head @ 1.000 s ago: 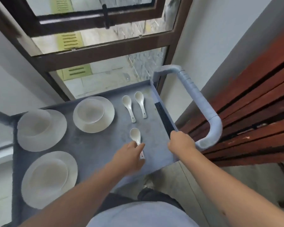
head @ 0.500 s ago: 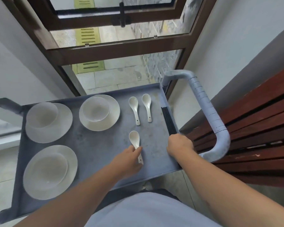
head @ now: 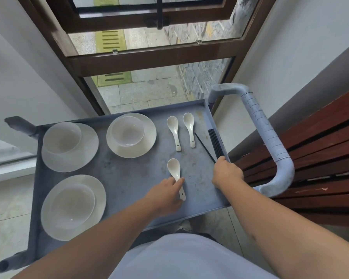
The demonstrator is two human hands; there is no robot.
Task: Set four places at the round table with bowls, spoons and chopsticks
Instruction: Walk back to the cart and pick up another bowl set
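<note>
while you stand over the grey cart tray (head: 129,178), your left hand (head: 163,195) pinches the handle of the nearest spoon (head: 175,174) between thumb and fingers, and your right hand (head: 227,173) is curled around the near ends of the black chopsticks (head: 216,143) against the tray's right wall. that spoon lies straight ahead of your left hand, its long axis running away from you, bowl end far and handle end under your fingers, so the lift, by the look of it, is a plain pull up and back along the handle. two more spoons (head: 181,131) lie side by side further off, parallel to it, bowls also pointing away; they sit between your two hands' reach, a little nearer the right. the chopsticks run along the same away-from-you line, one stick splayed slightly inward from the bundle; whether your right fingers have the whole bundle cannot be told.

three white plates on the tray each carry one white bowl, and every bowl looks empty: the near-left bowl (head: 73,206), the far-left bowl (head: 61,137) and the middle bowl (head: 127,130). a fourth bowl and a fourth spoon are not in view, nor is the round table. the cart handle (head: 270,141) arcs just right of your right hand.
</note>
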